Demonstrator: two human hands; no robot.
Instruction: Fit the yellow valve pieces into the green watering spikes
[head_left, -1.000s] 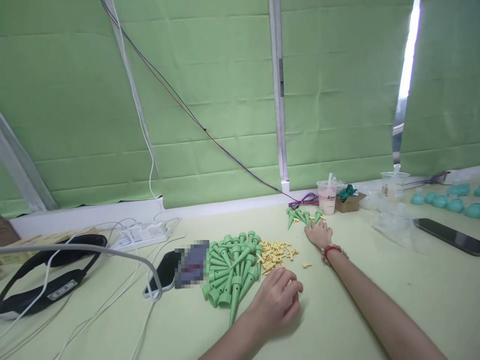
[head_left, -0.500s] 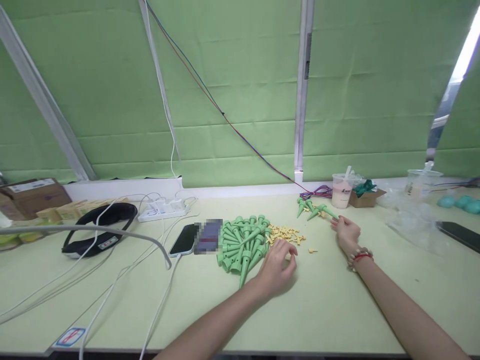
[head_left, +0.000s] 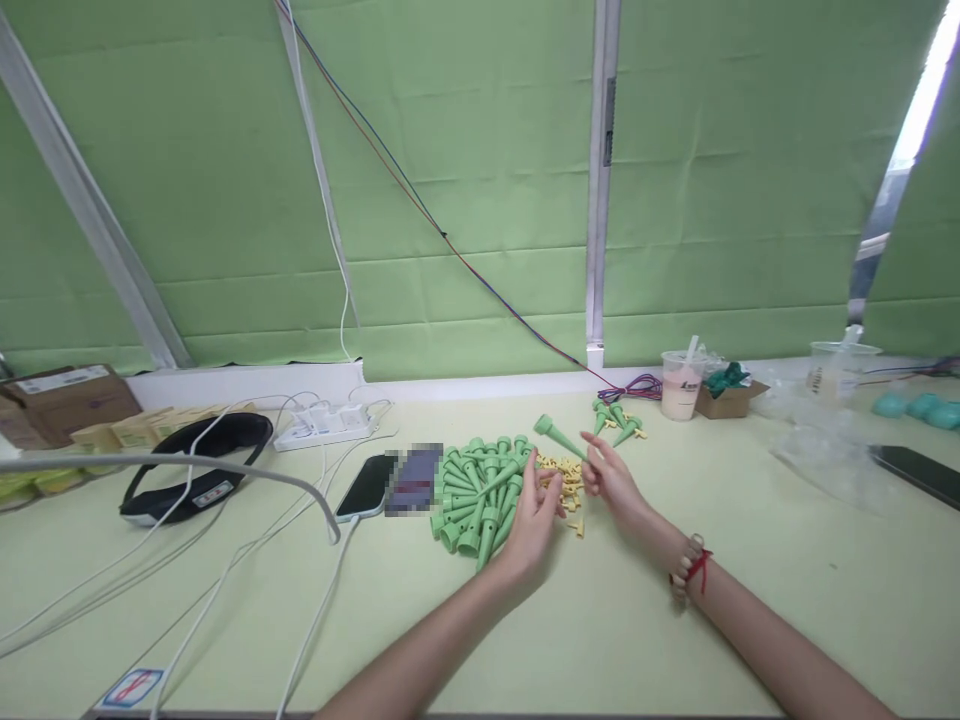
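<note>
My right hand (head_left: 613, 483) pinches a green plastic cone (head_left: 556, 437) by its thin end, the wide end pointing up and left. My left hand (head_left: 534, 510) is raised beside it, fingers curled in a pinch; what it holds is too small to make out. Under both hands lies a heap of small yellow pieces (head_left: 564, 473). A pile of several green cones (head_left: 477, 487) lies just left of them. A smaller group of green cones (head_left: 619, 419) sits farther back on the pale green table (head_left: 645, 610).
A phone (head_left: 367, 487) on a cable and a dark card lie left of the pile. A power strip (head_left: 325, 423), black headset (head_left: 196, 462) and boxes stand at the left. A drink cup (head_left: 679, 385), small carton, plastic bags and another phone (head_left: 915, 472) are at the right.
My right hand has come back from the far group of cones with one green cone and now meets my left hand, which lifted off the yellow pieces.
</note>
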